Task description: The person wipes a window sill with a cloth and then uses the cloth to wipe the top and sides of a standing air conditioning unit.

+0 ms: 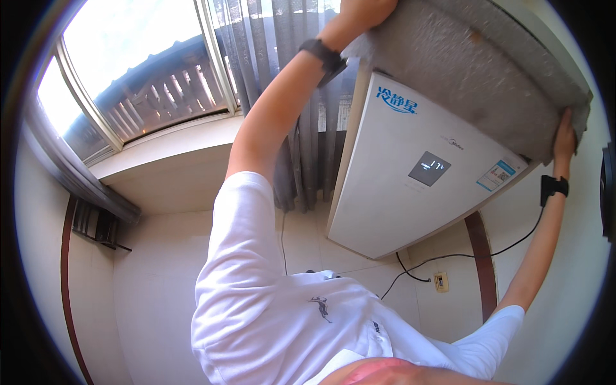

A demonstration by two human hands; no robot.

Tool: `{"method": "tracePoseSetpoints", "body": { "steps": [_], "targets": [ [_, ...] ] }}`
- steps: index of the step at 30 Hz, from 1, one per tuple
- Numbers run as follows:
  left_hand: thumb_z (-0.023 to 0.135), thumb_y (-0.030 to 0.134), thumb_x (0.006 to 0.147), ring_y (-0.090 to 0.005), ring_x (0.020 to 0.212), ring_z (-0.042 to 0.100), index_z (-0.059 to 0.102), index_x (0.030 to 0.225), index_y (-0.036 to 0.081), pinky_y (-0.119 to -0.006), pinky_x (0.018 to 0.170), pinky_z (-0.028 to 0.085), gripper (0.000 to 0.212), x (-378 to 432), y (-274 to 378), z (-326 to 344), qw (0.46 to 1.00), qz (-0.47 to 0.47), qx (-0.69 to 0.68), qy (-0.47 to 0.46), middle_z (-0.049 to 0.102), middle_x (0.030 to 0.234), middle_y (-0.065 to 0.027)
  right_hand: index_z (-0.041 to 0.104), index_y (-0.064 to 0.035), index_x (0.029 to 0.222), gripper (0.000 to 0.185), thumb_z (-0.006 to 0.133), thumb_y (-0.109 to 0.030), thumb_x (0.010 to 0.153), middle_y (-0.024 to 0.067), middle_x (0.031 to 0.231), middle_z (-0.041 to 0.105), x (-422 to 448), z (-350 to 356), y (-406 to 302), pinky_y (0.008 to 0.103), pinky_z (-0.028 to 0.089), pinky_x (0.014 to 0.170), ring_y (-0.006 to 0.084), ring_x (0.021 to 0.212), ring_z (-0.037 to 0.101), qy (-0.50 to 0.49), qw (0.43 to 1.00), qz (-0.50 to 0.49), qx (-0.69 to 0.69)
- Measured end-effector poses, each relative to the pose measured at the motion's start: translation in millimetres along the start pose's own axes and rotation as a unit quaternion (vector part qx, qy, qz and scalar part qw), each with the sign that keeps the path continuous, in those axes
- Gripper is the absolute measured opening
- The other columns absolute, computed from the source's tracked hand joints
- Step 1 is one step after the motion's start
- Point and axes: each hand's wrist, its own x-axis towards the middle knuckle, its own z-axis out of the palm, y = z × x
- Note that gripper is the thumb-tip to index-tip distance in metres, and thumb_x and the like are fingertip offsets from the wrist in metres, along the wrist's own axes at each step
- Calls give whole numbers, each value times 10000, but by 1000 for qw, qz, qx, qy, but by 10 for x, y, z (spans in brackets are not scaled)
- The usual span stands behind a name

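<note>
A grey cloth cover (pixel 462 72) lies over the upper part of a white Midea floor-standing air conditioner (pixel 385 178), whose front display panel (pixel 429 168) is lit. At the top rim of the view, my left hand (pixel 373 12) grips the cover's left end; its fingers are partly cut off and hidden. Over at the right end, my right hand (pixel 564 139) grasps the cover near its lower corner, fingers lying along the cloth. Both wrists wear black bands, and a black cable runs down from the right one.
Grey curtains (pixel 303 159) hang beside the unit, left of it in view. Beyond them is a window (pixel 144 72) above a pale sill (pixel 168 144). The cable (pixel 452 257) crosses near a wall socket (pixel 441 282). A dark object (pixel 96 224) stands in the far-left corner.
</note>
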Motion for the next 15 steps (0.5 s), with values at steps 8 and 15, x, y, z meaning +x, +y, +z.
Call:
{"method": "tracePoseSetpoints", "body": {
  "steps": [8,15],
  "targets": [
    [469,278,945,-494,950,504,564,923,-83,-534,836,389,374,156,-106,-18,966,-151,-172,117,567,973,-334,525,58,1292,662,376,-519,1003,185,1284,577,63,120,-476,332,373,1021,290,1176,543,24,987,-9,156],
    [494,208,940,-470,933,492,550,989,-73,-522,821,388,291,-369,-157,241,971,-111,-188,100,551,1005,-302,577,38,1198,498,411,-395,1018,216,1152,638,-218,-27,-274,368,407,973,336,1109,580,0,992,-125,19]
  ]
}}
